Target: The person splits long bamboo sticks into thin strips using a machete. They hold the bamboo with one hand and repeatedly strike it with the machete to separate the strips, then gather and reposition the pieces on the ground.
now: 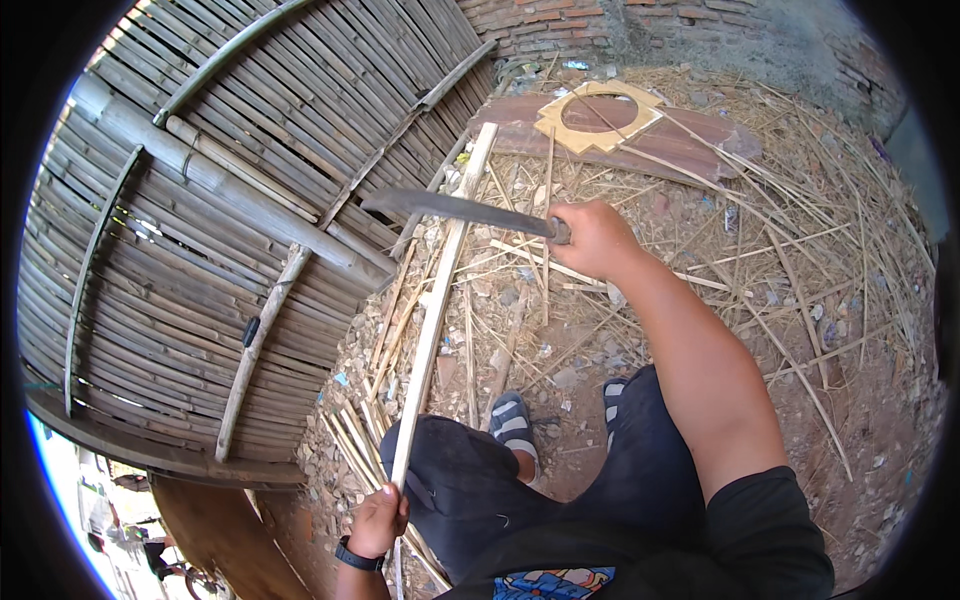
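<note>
My left hand (378,520) is closed around the near end of a long, pale bamboo strip (430,325), low at the left by my knee. The strip slants up and away from me, its far end over the littered ground. My right hand (598,240) grips the handle of a machete (470,211). Its dark blade points left and crosses the strip near the far end. Whether the edge touches the strip or only passes over it, I cannot tell.
A slatted bamboo wall (200,230) rises on the left. Ahead, a yellowish board with a round hole (560,112) lies on a brown plank (515,115), before a brick wall (545,28). Split bamboo pieces (350,450) lie beside my left leg, and slivers and straw cover the ground.
</note>
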Demonstrator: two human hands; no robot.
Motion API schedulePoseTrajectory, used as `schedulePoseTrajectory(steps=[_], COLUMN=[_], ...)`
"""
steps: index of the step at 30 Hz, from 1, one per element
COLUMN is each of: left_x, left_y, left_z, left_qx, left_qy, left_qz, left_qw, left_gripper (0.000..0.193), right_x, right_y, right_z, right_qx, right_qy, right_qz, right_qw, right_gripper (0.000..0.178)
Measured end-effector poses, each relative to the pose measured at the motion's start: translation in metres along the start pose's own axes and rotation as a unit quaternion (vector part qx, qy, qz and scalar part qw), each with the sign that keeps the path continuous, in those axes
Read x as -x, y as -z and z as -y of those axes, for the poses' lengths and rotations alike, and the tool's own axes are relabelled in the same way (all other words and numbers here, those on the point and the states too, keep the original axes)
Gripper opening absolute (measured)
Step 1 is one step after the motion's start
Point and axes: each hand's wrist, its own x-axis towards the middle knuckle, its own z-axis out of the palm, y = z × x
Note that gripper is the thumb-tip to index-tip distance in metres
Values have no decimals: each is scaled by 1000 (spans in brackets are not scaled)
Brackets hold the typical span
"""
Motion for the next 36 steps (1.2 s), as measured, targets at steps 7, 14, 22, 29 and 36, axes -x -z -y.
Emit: schedulePoseTrajectory(steps=[7, 14, 22, 29, 36], left_x=[-14, -10, -14, -8, -17], left_y=[-15, -14, -23, -18, -21], left_z=[-14, -17, -35, -35, -41], left_qx=[-128, -298, -326, -347, -359], left_qy=[-140, -183, -224, -211, -268], left_qz=[-105, -254, -291, -358, -370], left_qw=[976, 902, 871, 841, 814], left_gripper=[55, 49, 43, 34, 35], right_x=[11, -2, 7, -1, 10], right_y=[-10, -5, -2, 6, -9], right_z=[69, 0, 61, 14, 60], right_qx=[71, 2, 99, 14, 57], right_qy=[230, -45, 173, -14, 185], right_qz=[150, 73, 177, 69, 133], right_qw=[959, 996, 964, 997, 972], right_gripper=[21, 26, 20, 26, 16])
